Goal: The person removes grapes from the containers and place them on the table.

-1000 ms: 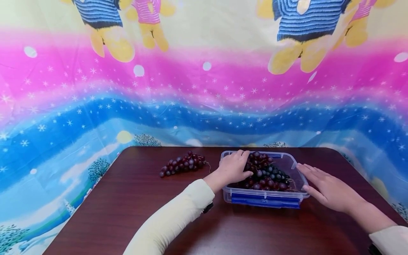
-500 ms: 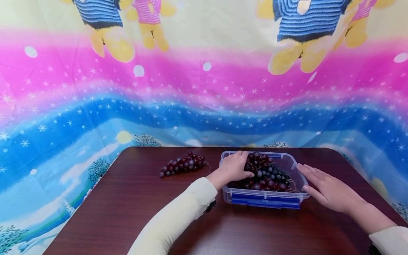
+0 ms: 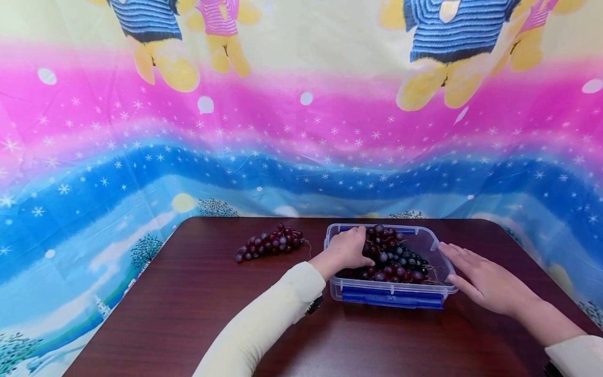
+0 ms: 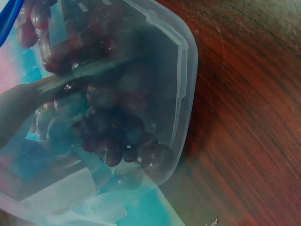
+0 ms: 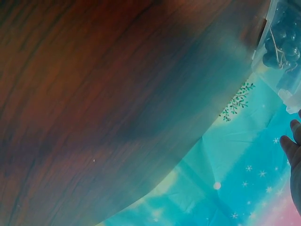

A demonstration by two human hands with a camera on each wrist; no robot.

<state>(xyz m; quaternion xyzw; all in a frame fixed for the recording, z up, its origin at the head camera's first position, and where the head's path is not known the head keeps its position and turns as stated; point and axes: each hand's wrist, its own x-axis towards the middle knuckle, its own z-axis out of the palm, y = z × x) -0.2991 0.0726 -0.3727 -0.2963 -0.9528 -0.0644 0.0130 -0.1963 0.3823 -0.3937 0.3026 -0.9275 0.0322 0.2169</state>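
Observation:
A clear plastic box (image 3: 393,287) with blue latches stands at the right of the table, holding dark red and black grapes (image 3: 398,259). My left hand (image 3: 346,250) reaches over its left side, fingers bent down inside among the grapes and thumb pointing right. Its fingertips are hidden, so a grip on a bunch cannot be made out. In the left wrist view, a digit (image 4: 19,106) and grapes (image 4: 113,127) show through the box wall. My right hand (image 3: 490,283) rests with straight fingers against the box's right side; in the right wrist view only fingers (image 5: 294,146) show.
Another bunch of red grapes (image 3: 270,242) lies on the brown table (image 3: 188,314), left of the box. Behind the table hangs a colourful printed cloth (image 3: 301,131). The box stands near the table's far edge.
My left hand has shifted slightly right and its fingers have bent lower into the box. The right hand, the box and the bunch on the table have stayed put.

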